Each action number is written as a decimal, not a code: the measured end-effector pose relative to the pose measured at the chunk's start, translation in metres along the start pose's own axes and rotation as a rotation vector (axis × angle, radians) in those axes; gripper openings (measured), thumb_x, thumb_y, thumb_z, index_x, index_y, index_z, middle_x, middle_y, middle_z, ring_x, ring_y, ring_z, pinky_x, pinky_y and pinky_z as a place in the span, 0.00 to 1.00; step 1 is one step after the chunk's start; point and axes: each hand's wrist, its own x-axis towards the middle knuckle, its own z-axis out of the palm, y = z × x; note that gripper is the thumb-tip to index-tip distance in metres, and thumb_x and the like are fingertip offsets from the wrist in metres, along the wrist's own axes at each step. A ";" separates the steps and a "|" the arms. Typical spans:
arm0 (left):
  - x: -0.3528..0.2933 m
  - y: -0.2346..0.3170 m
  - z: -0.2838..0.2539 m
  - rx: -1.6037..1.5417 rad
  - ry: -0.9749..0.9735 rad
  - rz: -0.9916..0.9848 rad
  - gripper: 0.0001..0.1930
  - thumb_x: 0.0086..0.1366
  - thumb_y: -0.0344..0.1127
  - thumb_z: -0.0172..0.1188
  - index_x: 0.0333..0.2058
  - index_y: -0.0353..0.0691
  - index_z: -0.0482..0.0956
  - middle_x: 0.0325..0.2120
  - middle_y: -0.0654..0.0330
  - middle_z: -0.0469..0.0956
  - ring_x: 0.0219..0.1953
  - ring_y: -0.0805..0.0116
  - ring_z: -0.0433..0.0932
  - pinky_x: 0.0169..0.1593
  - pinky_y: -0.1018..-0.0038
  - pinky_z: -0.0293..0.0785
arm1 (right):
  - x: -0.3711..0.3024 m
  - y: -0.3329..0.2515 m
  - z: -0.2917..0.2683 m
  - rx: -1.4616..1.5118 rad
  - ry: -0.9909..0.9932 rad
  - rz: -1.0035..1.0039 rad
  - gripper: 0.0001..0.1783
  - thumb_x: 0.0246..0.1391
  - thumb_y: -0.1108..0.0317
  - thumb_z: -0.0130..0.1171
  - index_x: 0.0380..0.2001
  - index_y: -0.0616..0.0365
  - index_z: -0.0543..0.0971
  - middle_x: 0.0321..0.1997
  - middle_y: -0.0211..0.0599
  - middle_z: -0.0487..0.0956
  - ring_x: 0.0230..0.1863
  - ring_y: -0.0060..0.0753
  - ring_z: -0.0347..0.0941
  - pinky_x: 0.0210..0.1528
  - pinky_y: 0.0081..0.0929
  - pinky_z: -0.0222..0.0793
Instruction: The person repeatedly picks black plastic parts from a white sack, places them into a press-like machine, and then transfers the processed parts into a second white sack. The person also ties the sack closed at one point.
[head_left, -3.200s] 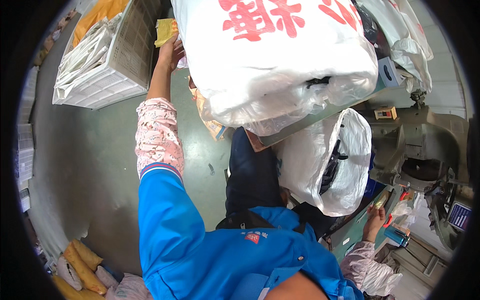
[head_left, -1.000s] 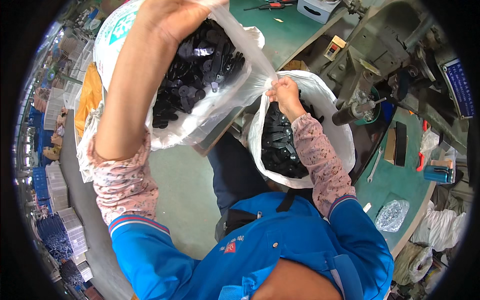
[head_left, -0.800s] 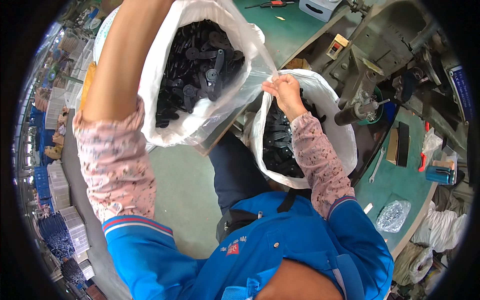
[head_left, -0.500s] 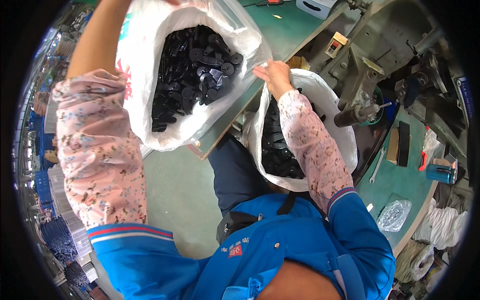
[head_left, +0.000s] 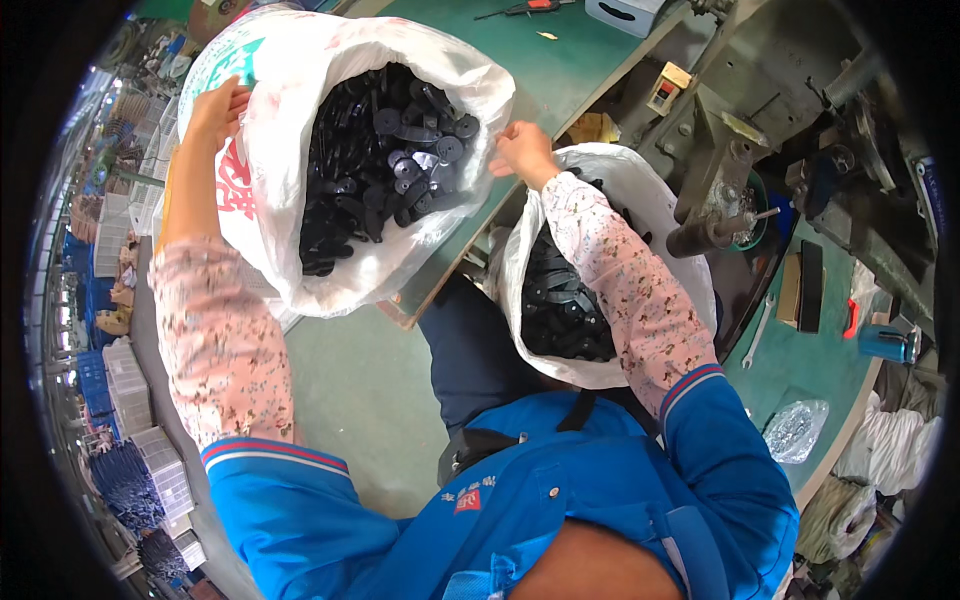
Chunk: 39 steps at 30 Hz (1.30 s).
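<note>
A large white plastic bag [head_left: 275,200] stands open, its rim spread wide around many small black plastic parts [head_left: 370,160] with round ends. My left hand [head_left: 220,108] lies against the outside of this bag on its left, its fingers extended and slightly bent. At the bag's right edge is my right hand [head_left: 524,152], fingers curled in and fingertips closed at the plastic rim. Below my right forearm sits a second white bag [head_left: 685,240], also holding black plastic parts [head_left: 565,310]; the forearm covers some of them.
A green worktable [head_left: 560,50] supports the large bag. Heavy grey machinery [head_left: 740,90] rises at the right. A wrench [head_left: 757,330], a dark box [head_left: 808,288], a blue can [head_left: 888,344] and a clear plastic bag [head_left: 797,430] lie on the right-hand surface. Crates [head_left: 130,385] line the left.
My left hand has come down from the top edge to the large bag's left side. My right hand has shifted slightly left, its fingers now curled. The bag's raised clear rim has dropped lower.
</note>
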 end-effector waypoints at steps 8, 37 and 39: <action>-0.208 -0.010 0.081 0.308 -0.209 1.177 0.13 0.59 0.27 0.59 0.43 0.34 0.76 0.33 0.57 0.80 0.32 0.67 0.78 0.42 0.74 0.75 | -0.043 -0.006 -0.017 0.128 0.149 -0.043 0.13 0.55 0.68 0.54 0.43 0.63 0.71 0.37 0.40 0.76 0.22 0.28 0.76 0.18 0.23 0.70; -0.165 -0.072 0.217 1.141 -0.206 0.968 0.48 0.39 0.41 0.72 0.62 0.57 0.60 0.65 0.51 0.51 0.68 0.47 0.45 0.66 0.49 0.44 | -0.047 -0.007 0.005 -0.006 -0.015 0.007 0.09 0.56 0.70 0.52 0.27 0.66 0.74 0.21 0.40 0.77 0.17 0.30 0.78 0.14 0.25 0.68; -0.168 -0.071 0.222 1.131 -0.167 0.929 0.43 0.41 0.41 0.69 0.60 0.56 0.62 0.64 0.50 0.51 0.68 0.49 0.45 0.66 0.49 0.43 | -0.048 -0.009 0.007 -0.044 -0.026 0.017 0.09 0.57 0.69 0.53 0.28 0.66 0.74 0.22 0.39 0.78 0.18 0.29 0.78 0.14 0.24 0.67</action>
